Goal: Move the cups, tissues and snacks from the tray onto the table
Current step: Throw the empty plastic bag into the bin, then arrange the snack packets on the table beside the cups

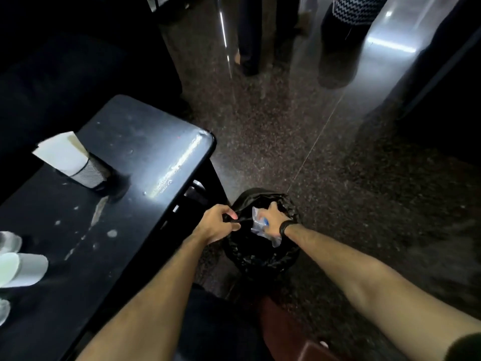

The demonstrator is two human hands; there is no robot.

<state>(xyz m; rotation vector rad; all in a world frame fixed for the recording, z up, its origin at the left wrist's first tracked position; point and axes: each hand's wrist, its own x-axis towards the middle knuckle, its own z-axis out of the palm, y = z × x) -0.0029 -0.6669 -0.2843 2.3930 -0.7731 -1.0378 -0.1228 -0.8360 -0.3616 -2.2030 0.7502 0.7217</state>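
A black table [145,162] fills the left. On it stands a mesh holder [91,173] with white tissues [61,152] sticking out. White paper cups [24,269] lie at the table's left edge. Beside the table's near corner, on the floor, sits a bin lined with a black bag [260,256]. My left hand [218,225] pinches the bag's rim. My right hand [273,220] reaches into the bin's mouth, closed on a crumpled clear plastic wrapper [260,225] with a blue mark. No tray is in view.
Speckled dark floor [325,165] stretches ahead and to the right. Legs of other people [335,53] stand at the far end. A dark sofa [52,61] sits behind the table. My knee and a brown surface [286,329] are below.
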